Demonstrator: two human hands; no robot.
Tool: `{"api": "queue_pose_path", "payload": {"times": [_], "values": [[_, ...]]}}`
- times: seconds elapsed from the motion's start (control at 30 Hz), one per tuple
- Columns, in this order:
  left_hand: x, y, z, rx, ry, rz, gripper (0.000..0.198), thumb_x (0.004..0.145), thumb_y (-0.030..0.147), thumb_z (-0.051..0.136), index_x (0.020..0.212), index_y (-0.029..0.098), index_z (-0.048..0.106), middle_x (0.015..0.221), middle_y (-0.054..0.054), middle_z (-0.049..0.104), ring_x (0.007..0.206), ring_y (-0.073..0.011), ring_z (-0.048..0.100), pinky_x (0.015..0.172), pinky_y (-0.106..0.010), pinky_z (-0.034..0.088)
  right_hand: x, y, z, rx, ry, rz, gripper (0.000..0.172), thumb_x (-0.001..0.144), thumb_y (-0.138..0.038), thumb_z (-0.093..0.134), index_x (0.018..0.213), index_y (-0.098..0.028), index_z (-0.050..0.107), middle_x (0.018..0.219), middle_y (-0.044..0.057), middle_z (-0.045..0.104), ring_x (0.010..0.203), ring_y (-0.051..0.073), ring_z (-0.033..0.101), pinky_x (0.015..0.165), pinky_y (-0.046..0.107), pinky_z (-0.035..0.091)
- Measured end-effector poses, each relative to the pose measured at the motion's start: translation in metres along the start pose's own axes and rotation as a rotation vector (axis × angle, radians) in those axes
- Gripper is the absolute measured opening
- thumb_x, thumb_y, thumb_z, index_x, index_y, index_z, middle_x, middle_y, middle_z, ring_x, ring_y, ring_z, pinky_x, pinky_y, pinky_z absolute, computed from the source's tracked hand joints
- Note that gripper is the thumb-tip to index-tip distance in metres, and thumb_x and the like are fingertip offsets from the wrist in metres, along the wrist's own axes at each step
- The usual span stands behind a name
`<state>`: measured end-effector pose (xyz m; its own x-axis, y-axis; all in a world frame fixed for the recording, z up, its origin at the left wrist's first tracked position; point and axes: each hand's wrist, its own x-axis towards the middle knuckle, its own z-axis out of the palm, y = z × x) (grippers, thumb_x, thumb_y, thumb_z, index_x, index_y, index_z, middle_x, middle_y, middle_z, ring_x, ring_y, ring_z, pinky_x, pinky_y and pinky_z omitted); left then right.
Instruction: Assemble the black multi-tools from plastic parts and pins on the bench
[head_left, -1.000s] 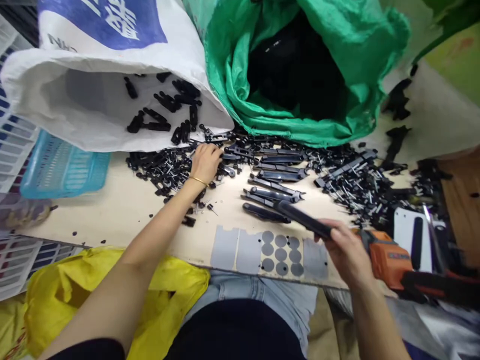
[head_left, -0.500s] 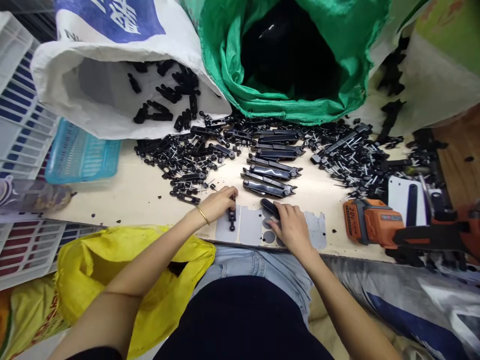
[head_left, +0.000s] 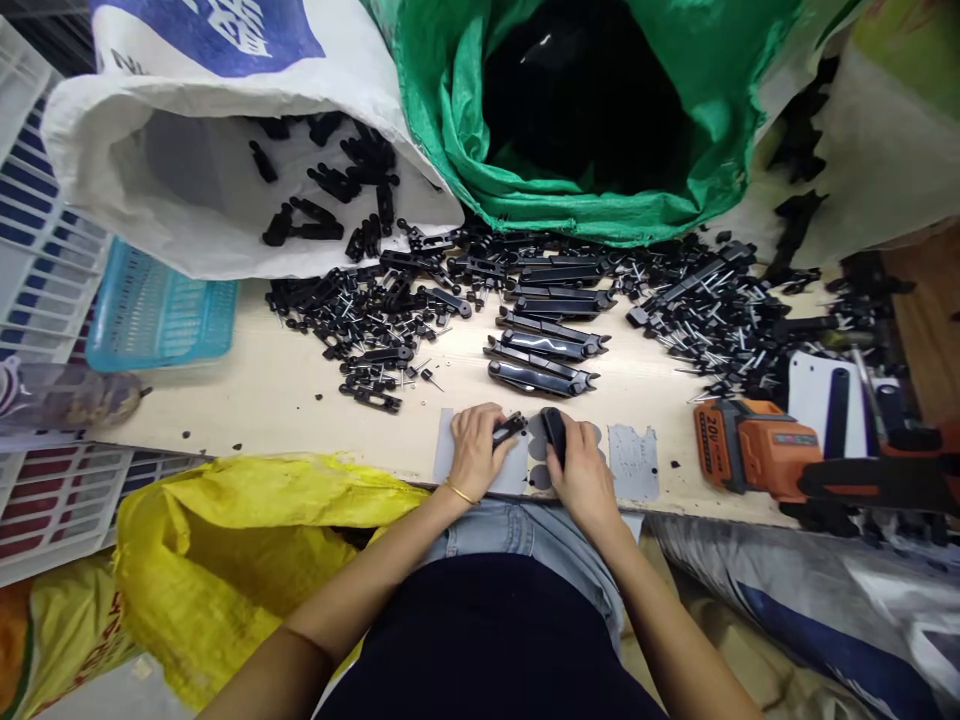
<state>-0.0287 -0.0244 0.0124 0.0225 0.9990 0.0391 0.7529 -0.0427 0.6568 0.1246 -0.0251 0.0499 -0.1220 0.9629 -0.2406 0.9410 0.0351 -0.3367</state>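
My left hand pinches a small black plastic clip at the near edge of the board, over grey sticker sheets. Just to its right my right hand is wrapped round a long black plastic handle piece, holding it upright on end. The clip's tip points at the handle and nearly meets it. Several finished black handles lie in a row just beyond my hands.
Heaps of small black clips with metal pins cover the board's far half. A white sack and a green sack lie open behind. An orange cordless drill sits right, a blue basket left, a yellow bag by my lap.
My left hand left the clip heap and came back to the near edge with a clip. My right hand brought the long handle in from the right and stood it by the left hand.
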Motion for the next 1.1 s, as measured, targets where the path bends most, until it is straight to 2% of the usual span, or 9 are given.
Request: {"api": "queue_pose_path", "payload": {"times": [0.07,0.13,0.27,0.47,0.63,0.83,1.1], "values": [[-0.004,0.003,0.001,-0.049,-0.01,0.004,0.025,0.078,0.026,0.066,0.097,0.019,0.051,0.101,-0.005,0.062,0.098,-0.0221,0.054,0.09,-0.04,0.03,-0.001,0.001,-0.001,-0.004,-0.036,0.012,0.043,0.085,-0.02,0.044,0.128,-0.018,0.041,0.106,0.012,0.05,0.074,0.02,0.056,0.051,0.028,0.039],[-0.005,0.007,0.002,-0.064,-0.009,-0.054,0.029,0.078,0.029,0.067,0.101,0.019,0.052,0.096,-0.004,0.063,0.093,-0.0214,0.055,0.09,-0.04,0.028,-0.002,0.001,-0.001,0.014,-0.073,0.02,0.044,0.084,-0.019,0.044,0.128,-0.018,0.041,0.108,0.012,0.05,0.075,0.02,0.057,0.052,0.029,0.041],[0.0,0.011,0.001,-0.027,-0.036,-0.093,0.033,0.08,0.035,0.064,0.11,0.023,0.057,0.092,-0.003,0.061,0.093,-0.0211,0.054,0.088,-0.04,0.027,0.0,0.005,0.001,0.16,-0.072,0.016,0.044,0.084,-0.02,0.044,0.128,-0.018,0.041,0.108,0.011,0.05,0.086,0.022,0.057,0.063,0.031,0.048],[0.004,0.006,0.004,0.046,0.004,0.004,0.028,0.08,0.038,0.064,0.106,0.026,0.065,0.077,-0.002,0.054,0.082,-0.0186,0.052,0.086,-0.038,0.033,0.002,0.009,0.005,0.214,-0.052,0.011,0.048,0.082,-0.019,0.043,0.129,-0.016,0.042,0.105,0.011,0.049,0.093,0.025,0.055,0.074,0.036,0.05],[0.004,0.007,0.014,-0.022,0.074,0.162,0.026,0.085,0.026,0.058,0.108,0.017,0.064,0.091,-0.006,0.061,0.088,-0.0187,0.052,0.084,-0.033,0.039,0.006,0.008,0.012,0.239,0.017,-0.043,0.05,0.079,-0.015,0.044,0.13,-0.016,0.042,0.105,0.012,0.049,0.097,0.025,0.053,0.08,0.038,0.049],[0.005,0.007,0.02,0.003,0.159,0.154,0.025,0.087,0.026,0.055,0.108,0.016,0.063,0.085,-0.005,0.063,0.083,-0.0182,0.054,0.079,-0.032,0.04,0.014,0.015,0.017,0.3,0.043,-0.115,0.051,0.076,-0.016,0.047,0.127,-0.018,0.045,0.101,0.01,0.048,0.092,0.024,0.054,0.075,0.037,0.051],[0.009,0.001,0.021,0.068,0.129,0.173,0.025,0.088,0.03,0.052,0.108,0.018,0.063,0.086,-0.005,0.061,0.084,-0.0184,0.052,0.078,-0.032,0.041,0.015,0.018,0.017,0.353,0.055,-0.19,0.053,0.077,-0.014,0.046,0.129,-0.018,0.042,0.099,0.009,0.046,0.092,0.022,0.052,0.08,0.036,0.05]]}}
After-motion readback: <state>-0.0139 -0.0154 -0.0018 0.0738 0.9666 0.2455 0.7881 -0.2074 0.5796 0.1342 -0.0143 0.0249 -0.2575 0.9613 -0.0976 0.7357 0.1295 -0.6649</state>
